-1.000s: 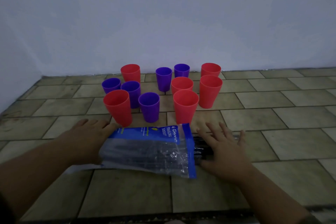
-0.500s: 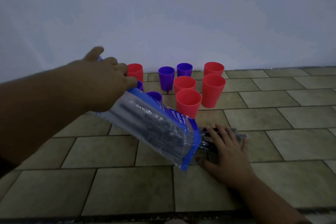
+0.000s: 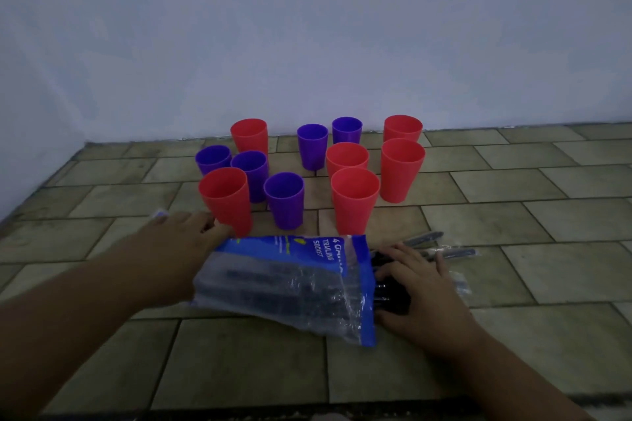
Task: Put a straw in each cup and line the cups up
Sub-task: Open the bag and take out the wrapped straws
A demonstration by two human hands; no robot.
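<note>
Your left hand (image 3: 181, 246), gripping the bag (image 3: 284, 284), is low again, so hold the straws (image 3: 451, 252) under your flat right hand (image 3: 420, 287) and pull slowly.

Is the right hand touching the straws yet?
Touching. Head view: the right hand lies flat on the dark straws spilling from the bag, fingers spread over them.

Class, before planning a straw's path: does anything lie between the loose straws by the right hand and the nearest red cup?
Nothing visible: bare tile separates the straws from the red cup; the plastic bag lies leftward.
</note>
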